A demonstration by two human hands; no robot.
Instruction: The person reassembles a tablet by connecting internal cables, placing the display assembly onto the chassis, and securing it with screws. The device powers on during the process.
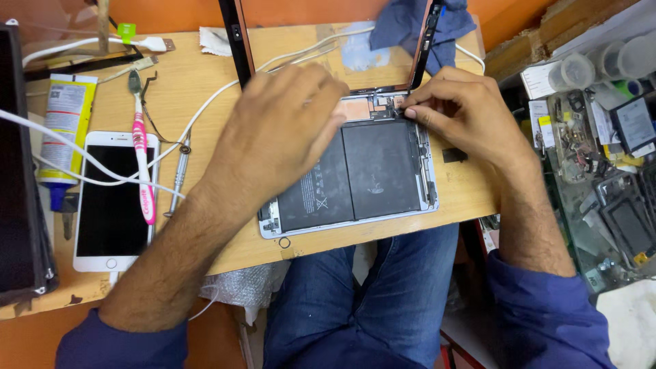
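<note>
Opened tablet at table's front edge; left hand flat on it, right hand pinching its connector.

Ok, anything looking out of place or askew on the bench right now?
The opened tablet hangs past the wooden board's front edge, over the person's lap. A pink toothbrush lies across the white phone. Nothing spilled.

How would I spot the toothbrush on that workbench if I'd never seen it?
Start at the wooden table and look left of the opened tablet. A white phone lies there face up, and the toothbrush rests along its right edge. It is the only pink-and-white thing, unlike the slim metal screwdriver beside it.
</note>
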